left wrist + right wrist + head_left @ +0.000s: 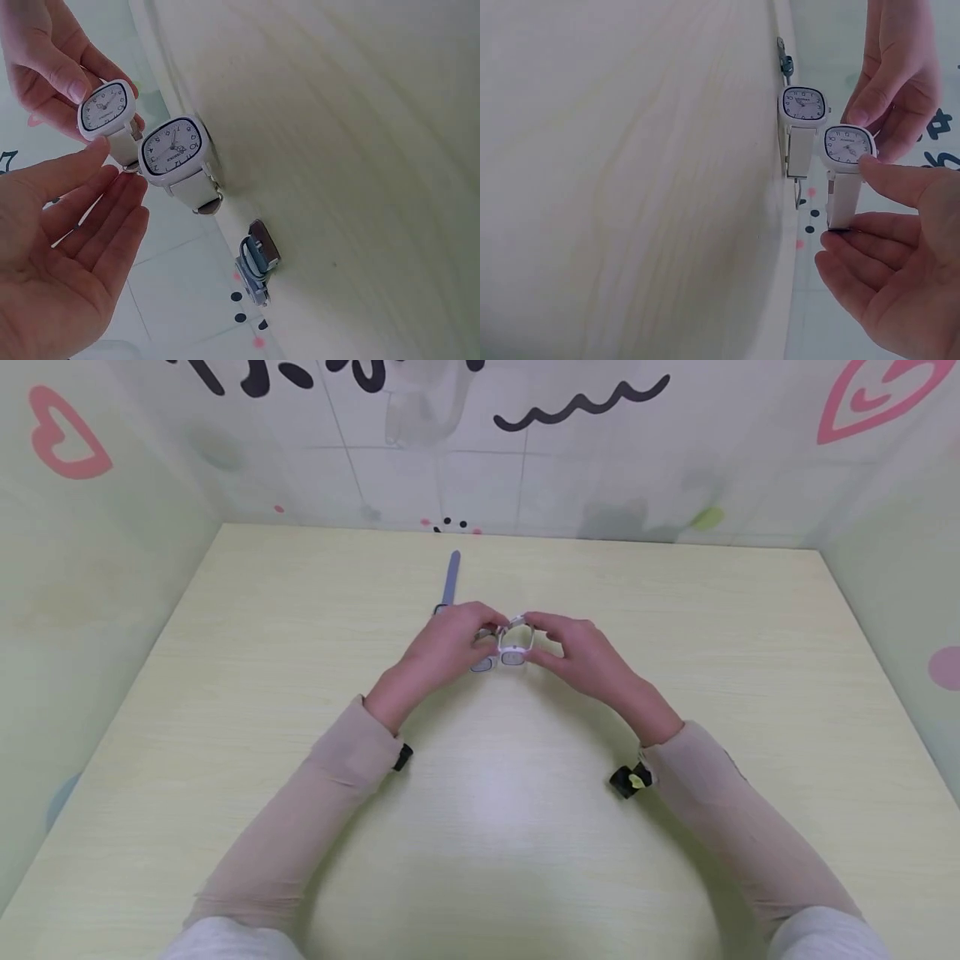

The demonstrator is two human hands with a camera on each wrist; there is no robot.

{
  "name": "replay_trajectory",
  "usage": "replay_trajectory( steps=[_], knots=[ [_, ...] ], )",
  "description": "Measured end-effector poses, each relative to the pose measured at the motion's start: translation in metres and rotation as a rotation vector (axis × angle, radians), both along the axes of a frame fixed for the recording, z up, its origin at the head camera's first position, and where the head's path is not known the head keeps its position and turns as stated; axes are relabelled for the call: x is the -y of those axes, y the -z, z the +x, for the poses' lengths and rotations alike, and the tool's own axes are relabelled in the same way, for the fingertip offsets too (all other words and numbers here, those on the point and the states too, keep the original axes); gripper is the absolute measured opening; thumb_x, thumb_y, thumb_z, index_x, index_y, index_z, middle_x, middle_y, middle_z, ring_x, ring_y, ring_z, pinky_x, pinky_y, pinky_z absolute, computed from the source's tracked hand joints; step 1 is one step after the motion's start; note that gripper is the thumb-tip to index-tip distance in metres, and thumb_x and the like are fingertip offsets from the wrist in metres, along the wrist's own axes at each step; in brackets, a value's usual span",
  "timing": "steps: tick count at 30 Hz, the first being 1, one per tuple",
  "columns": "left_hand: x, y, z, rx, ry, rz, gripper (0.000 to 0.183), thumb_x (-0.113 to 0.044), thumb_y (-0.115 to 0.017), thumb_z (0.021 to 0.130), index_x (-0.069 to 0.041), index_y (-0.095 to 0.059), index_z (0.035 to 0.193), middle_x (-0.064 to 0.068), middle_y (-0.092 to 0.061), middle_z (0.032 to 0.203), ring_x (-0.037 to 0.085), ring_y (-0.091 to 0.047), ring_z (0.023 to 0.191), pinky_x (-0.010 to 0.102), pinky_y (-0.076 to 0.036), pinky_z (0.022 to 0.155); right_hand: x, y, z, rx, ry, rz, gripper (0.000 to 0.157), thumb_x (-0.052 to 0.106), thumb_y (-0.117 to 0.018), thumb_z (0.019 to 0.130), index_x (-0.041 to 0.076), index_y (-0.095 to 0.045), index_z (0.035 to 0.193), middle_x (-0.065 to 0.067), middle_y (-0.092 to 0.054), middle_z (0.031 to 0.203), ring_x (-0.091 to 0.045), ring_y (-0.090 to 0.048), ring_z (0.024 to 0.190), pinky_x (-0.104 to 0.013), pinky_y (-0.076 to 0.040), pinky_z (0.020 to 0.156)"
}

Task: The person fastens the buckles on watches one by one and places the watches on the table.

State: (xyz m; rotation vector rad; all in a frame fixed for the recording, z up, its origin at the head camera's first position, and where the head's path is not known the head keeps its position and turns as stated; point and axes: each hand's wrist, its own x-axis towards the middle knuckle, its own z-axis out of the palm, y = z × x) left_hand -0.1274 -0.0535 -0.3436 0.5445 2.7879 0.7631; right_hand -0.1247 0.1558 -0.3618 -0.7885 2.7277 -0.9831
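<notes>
Both hands hold one white wristwatch (513,657) with a rounded square face, close over the table, its strap bent round into a loop. My right hand (581,652) pinches it with the thumb at the edge of the case (850,145) and fingers at the strap. From the other side, my left hand (450,642) has its thumb at the case edge and its fingers by the strap. A second white wristwatch (175,151) stands on the table beside it, partly hidden by the left hand in the head view.
Behind the left hand lies a watch with a blue-grey strap (452,578), its strap end towards the back wall (480,485). A pale wood-grain table (495,827) spreads around the hands, with decorated panels on its left, right and far sides.
</notes>
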Motion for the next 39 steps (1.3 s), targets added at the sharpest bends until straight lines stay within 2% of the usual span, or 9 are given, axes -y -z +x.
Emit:
replay_trajectory(
  steps=[7, 17, 27, 34, 39],
  knots=[
    [-0.006, 0.004, -0.001, -0.021, 0.030, -0.103, 0.040, -0.013, -0.070, 0.093, -0.011, -0.063, 0.133, 0.006, -0.064, 0.136, 0.023, -0.060, 0.126, 0.036, -0.052, 0.103, -0.001, 0.004, -0.003, 0.033, -0.011, 0.044, 0.050, 0.020, -0.067, 0.096, 0.003, -0.053, 0.141, -0.015, -0.058, 0.143, -0.040, -0.060, 0.124, -0.052, -0.051, 0.104],
    [-0.015, 0.007, -0.003, -0.042, 0.055, -0.221, 0.042, -0.012, -0.071, 0.092, -0.013, -0.063, 0.133, 0.006, -0.064, 0.136, 0.022, -0.062, 0.121, 0.034, -0.054, 0.098, 0.000, 0.004, -0.005, 0.097, -0.008, 0.096, 0.055, 0.018, -0.068, 0.096, -0.002, -0.049, 0.143, -0.019, -0.056, 0.144, -0.038, -0.056, 0.131, -0.050, -0.048, 0.109],
    [-0.018, 0.004, -0.001, -0.034, 0.072, -0.218, 0.039, -0.014, -0.071, 0.093, -0.015, -0.065, 0.132, 0.004, -0.065, 0.134, 0.020, -0.063, 0.119, 0.032, -0.055, 0.095, 0.002, 0.004, -0.008, 0.118, 0.020, 0.128, 0.052, 0.020, -0.066, 0.097, -0.001, -0.050, 0.142, -0.018, -0.058, 0.142, -0.033, -0.054, 0.133, -0.048, -0.046, 0.111],
    [-0.012, -0.001, -0.001, 0.004, 0.022, -0.163, 0.038, -0.015, -0.069, 0.094, -0.017, -0.065, 0.131, 0.002, -0.065, 0.134, 0.020, -0.063, 0.118, 0.033, -0.055, 0.095, 0.001, 0.003, -0.008, 0.099, 0.035, 0.149, 0.057, 0.021, -0.068, 0.095, -0.001, -0.048, 0.144, -0.018, -0.056, 0.143, -0.032, -0.053, 0.134, -0.048, -0.045, 0.112],
    [-0.006, -0.004, 0.000, 0.011, -0.005, -0.118, 0.035, -0.016, -0.067, 0.096, -0.015, -0.064, 0.131, 0.002, -0.065, 0.133, 0.020, -0.063, 0.120, 0.034, -0.056, 0.095, 0.000, 0.001, -0.007, 0.122, 0.043, 0.146, 0.060, 0.021, -0.069, 0.095, 0.000, -0.046, 0.146, -0.018, -0.054, 0.146, -0.033, -0.051, 0.136, -0.049, -0.044, 0.112]
  ],
)
